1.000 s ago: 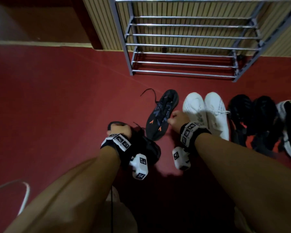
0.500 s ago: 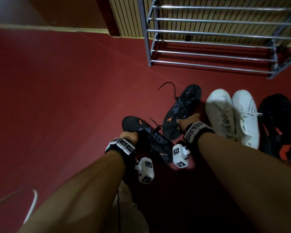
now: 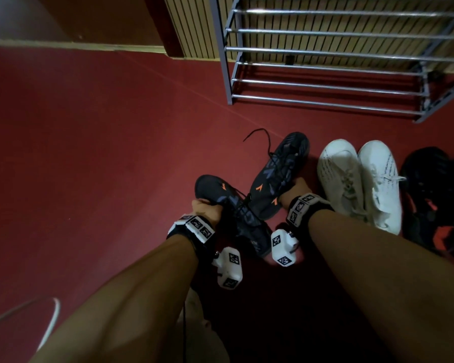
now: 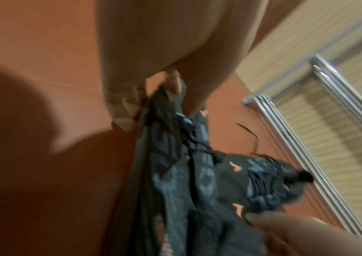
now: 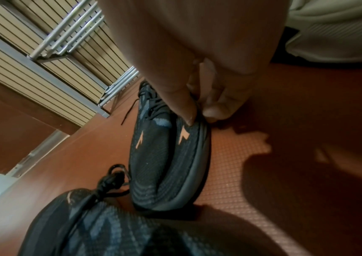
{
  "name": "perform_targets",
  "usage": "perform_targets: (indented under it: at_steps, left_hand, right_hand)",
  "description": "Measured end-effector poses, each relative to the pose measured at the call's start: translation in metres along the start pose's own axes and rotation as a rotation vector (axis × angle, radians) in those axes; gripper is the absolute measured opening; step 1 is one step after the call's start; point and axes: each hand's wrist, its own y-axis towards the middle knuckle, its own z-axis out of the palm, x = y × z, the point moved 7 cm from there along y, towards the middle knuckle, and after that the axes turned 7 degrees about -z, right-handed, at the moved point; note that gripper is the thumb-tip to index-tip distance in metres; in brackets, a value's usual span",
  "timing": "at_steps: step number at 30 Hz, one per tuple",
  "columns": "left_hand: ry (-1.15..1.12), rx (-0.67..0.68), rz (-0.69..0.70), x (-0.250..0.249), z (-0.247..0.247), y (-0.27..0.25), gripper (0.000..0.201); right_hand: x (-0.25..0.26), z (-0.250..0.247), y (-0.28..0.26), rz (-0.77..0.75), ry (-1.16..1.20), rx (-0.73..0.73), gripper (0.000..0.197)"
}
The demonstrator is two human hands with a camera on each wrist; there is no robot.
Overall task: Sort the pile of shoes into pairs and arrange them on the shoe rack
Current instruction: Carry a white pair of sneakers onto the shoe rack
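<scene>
Both dark sneakers have come closer together since the earlier frames: the one in the left hand [image 3: 203,209] has been carried from beside the person's knee toward its mate, and the shoe rack [image 3: 351,61] now sits higher and further right in the head view.

Taking the shoe rack as landmark, its bars carry no shoes that I can see, so by my judgement the arranging has hardly begun. On the red floor [image 3: 89,153] in front of the rack, a white pair [image 3: 359,179] lies side by side, and past it, at the frame edge, dark shoes with red patches [image 3: 435,195].

Nearer the rack's left post, the right hand [image 3: 292,191] pinches the right-hand sneaker [image 3: 278,176] at its side, thumb [image 5: 182,104] on top and fingers curled beneath. Further from the rack, the left-hand sneaker [image 3: 233,210] is gripped at its edge, fingers [image 4: 173,83] wrapped round it. Their orange marks match, so this looks like a pair made up and ready to go to the rack together; one loose lace [image 3: 260,134] could snag on a bar.
</scene>
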Motion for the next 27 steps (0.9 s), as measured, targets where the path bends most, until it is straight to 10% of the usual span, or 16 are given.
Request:
perform_targets:
  at_steps: [2, 10, 27]
  left_hand:
    - [0.003, -0.045, -0.001, -0.004, -0.003, -0.013, 0.08]
    - [0.254, 0.051, 0.023, -0.028, -0.005, -0.061, 0.035]
    - [0.347, 0.226, 0.223, -0.068, 0.039, -0.164, 0.04]
  right_hand:
    - [0.002, -0.004, -0.003, -0.019, -0.007, -0.051, 0.038]
    - [0.013, -0.007, -0.007, -0.173, 0.034, 0.017, 0.021]
    - [-0.029, -0.117, -0.104, -0.181, -0.038, 0.089, 0.035]
